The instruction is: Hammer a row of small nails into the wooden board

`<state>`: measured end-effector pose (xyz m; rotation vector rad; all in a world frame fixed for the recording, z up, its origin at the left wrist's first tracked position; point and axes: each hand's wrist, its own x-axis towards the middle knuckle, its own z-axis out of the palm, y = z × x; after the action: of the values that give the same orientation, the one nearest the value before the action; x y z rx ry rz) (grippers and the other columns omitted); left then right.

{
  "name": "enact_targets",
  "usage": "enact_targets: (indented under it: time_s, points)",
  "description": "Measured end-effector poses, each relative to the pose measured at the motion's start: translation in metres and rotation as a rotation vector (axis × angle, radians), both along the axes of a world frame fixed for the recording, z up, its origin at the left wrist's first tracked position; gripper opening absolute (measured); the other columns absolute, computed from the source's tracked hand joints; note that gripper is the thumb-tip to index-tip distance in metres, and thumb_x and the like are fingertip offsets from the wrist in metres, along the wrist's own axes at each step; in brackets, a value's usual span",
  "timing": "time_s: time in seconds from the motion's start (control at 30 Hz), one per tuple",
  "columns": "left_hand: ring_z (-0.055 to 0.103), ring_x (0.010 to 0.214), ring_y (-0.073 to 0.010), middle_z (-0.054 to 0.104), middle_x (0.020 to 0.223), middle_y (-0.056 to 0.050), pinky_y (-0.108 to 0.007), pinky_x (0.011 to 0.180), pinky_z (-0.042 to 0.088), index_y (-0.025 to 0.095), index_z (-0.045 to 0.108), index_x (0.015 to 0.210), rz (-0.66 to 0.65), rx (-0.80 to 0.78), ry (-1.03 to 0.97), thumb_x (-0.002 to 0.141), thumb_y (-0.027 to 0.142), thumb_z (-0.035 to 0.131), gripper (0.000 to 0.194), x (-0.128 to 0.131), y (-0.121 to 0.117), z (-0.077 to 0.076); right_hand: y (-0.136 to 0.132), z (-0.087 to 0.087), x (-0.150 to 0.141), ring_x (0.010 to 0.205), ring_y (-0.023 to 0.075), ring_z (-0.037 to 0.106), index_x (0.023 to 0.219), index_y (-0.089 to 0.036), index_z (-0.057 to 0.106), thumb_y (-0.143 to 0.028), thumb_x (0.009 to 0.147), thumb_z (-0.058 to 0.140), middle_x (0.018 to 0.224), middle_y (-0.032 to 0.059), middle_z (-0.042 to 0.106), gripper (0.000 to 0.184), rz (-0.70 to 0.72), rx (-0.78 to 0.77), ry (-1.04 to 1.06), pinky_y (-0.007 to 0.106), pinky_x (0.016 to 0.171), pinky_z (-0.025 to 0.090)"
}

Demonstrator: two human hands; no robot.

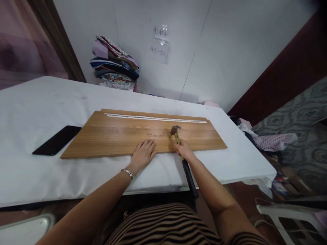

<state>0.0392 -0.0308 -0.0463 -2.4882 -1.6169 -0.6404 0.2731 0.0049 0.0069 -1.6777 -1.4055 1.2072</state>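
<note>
A long wooden board (122, 134) lies across the white-covered table. My left hand (143, 153) rests flat on its near edge, fingers spread and holding nothing. In my right hand (184, 149) is a claw hammer (188, 175), gripped partway up the handle, its black grip hanging past the table's near edge. The rusty hammer head (175, 129) is over the board, at the right end of a short row of small nails (158, 135); whether it touches a nail I cannot tell. Two thin white strips (155, 118) run along the board's far side.
A black tablet-like slab (57, 140) lies left of the board on the white tablecloth (84, 180). Folded fabrics (114, 66) are stacked against the wall at the back. A white plastic chair (283, 214) stands at lower right, another white seat (28, 229) at lower left.
</note>
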Motion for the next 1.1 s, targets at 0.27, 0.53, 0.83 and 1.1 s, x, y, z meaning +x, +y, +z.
enact_targets:
  time_s: [0.27,0.53,0.83,1.1]
  points:
    - [0.052,0.132,-0.0289,0.059,0.141,-0.013,-0.047,0.112,0.036,0.015,0.061,0.132,-0.009,0.019,0.008,0.098,0.041,0.042,0.048,-0.0009,0.0004,-0.0012,0.0023,-0.0034,0.002,0.03,0.0091,0.033,0.076,-0.023,0.04,-0.019,0.082,0.055,0.036,-0.0113,0.039,0.017,0.004,-0.017,0.006,0.02,0.035,0.024]
    - [0.051,0.132,-0.0282,0.06,0.14,-0.012,-0.048,0.112,0.036,0.019,0.061,0.133,-0.011,0.014,-0.047,0.098,0.043,0.04,0.047,-0.0007,0.0015,-0.0045,0.0,-0.003,0.0016,0.03,0.0089,0.032,0.077,-0.023,0.04,-0.02,0.081,0.057,0.036,-0.0118,0.038,0.017,0.016,-0.017,0.012,0.021,0.036,0.024]
    - [0.051,0.132,-0.0279,0.06,0.14,-0.012,-0.047,0.112,0.036,0.018,0.061,0.132,-0.009,0.003,-0.036,0.097,0.042,0.042,0.046,-0.0003,0.0002,-0.001,-0.0012,-0.0053,0.0022,0.03,0.0097,0.034,0.076,-0.024,0.04,-0.019,0.082,0.053,0.035,-0.0118,0.038,0.015,0.019,-0.003,0.017,0.02,0.035,0.025]
    - [0.052,0.131,-0.0285,0.061,0.139,-0.013,-0.047,0.111,0.037,0.017,0.062,0.131,-0.011,0.015,-0.018,0.097,0.041,0.043,0.045,-0.0003,0.0003,-0.0005,-0.0009,-0.0053,0.0027,0.029,0.0092,0.032,0.074,-0.024,0.039,-0.02,0.082,0.053,0.034,-0.0119,0.037,0.016,0.001,0.022,0.027,0.02,0.035,0.024]
